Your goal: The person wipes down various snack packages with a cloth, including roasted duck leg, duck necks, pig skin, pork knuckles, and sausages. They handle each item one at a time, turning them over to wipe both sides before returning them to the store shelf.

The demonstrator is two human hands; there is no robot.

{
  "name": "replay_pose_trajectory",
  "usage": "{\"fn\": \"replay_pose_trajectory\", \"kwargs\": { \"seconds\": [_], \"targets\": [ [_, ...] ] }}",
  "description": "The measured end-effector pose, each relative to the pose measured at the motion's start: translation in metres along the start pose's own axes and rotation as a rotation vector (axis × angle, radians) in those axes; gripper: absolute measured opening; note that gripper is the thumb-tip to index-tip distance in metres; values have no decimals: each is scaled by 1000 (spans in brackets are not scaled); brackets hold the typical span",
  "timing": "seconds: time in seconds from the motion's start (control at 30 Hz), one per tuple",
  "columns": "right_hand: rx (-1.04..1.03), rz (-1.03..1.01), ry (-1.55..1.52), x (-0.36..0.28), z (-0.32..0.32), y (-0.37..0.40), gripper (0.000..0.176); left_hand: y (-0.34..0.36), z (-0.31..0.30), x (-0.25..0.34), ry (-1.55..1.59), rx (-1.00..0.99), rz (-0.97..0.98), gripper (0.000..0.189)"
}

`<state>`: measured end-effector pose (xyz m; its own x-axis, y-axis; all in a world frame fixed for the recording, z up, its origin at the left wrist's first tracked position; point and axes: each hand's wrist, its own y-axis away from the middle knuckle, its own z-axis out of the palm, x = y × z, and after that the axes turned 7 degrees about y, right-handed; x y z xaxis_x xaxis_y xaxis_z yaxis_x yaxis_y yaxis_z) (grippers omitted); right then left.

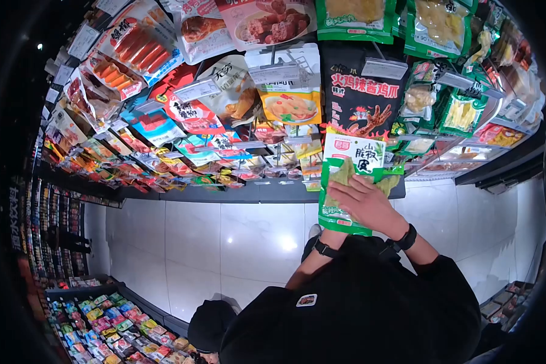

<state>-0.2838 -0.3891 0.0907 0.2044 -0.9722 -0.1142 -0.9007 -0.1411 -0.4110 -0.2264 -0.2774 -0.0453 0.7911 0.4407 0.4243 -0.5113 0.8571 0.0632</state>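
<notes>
A green and white snack packet [353,142] with a clear window is held up before my chest, its contents pale greenish. Flat across its front lies my right hand [361,199], fingers stretched out and pointing up to the left. My left hand [333,237] supports the packet from behind; only the wrist shows below its lower edge, and the fingers are hidden. The packet's top overlaps a black hanging bag [364,91] with red lettering on the rack. Both wrists wear black bands.
A display rack [279,193] hung with many snack bags and price tags spans the area ahead. Behind to the left, a low bin [155,312] holds colourful small packs, near a person in a black cap [212,324]. Pale tiled floor [194,242] lies between.
</notes>
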Motion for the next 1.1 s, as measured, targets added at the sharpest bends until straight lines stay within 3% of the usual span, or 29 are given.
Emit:
{"fn": "replay_pose_trajectory", "kwargs": {
  "seconds": [0.07,0.1,0.13,0.17,0.2,0.27,0.33,0.37,0.47,0.6,0.67,0.73,0.83,0.87,0.93,0.97,1.0,1.07,1.1],
  "targets": [
    [-117,-3,-53,-5,-3,13,51,-2,4,9,-123,-50,45,60],
    [-148,-125,-132,-7,-5,19,54,-4,4,11,-45,-52,30,60],
    [-150,-121,-137,-10,-7,23,54,-11,3,16,35,-80,23,60],
    [-189,-180,-152,-13,-10,27,55,-18,0,19,419,-39,-40,62],
    [-228,-239,-166,-13,-11,30,57,-19,-3,19,420,-40,-46,62],
    [-201,-188,-199,-4,-8,37,57,-16,-8,20,511,-189,17,61],
    [-164,17,-126,0,-10,35,55,-14,-10,18,441,-131,52,61],
    [-161,13,-122,2,-9,32,55,-13,-10,15,389,-92,70,61],
    [-63,351,-208,5,-5,28,51,-7,-6,1,130,3,116,61],
    [-72,313,-397,-16,1,27,52,-5,-1,-14,-36,51,137,61],
    [-112,53,-322,-23,3,26,54,-10,2,-15,7,40,103,61],
    [-139,36,-263,-8,-4,19,56,-8,0,-17,45,27,64,60],
    [-42,400,-240,22,4,13,54,-11,4,-23,109,10,26,60],
    [-41,394,-238,21,2,12,54,-12,4,-23,132,8,14,59],
    [-227,554,-363,10,-2,12,55,-12,4,-23,170,2,-5,59],
    [-96,370,-415,2,2,15,54,-11,3,-22,195,-3,-16,59],
    [-99,371,-416,-5,1,19,54,-11,2,-22,222,-5,-26,59],
    [-121,140,-528,-16,-2,20,49,-12,1,-22,273,-15,-39,58],
    [-115,223,-609,-13,2,23,45,-13,0,-21,301,-18,-43,58]
  ]
}}
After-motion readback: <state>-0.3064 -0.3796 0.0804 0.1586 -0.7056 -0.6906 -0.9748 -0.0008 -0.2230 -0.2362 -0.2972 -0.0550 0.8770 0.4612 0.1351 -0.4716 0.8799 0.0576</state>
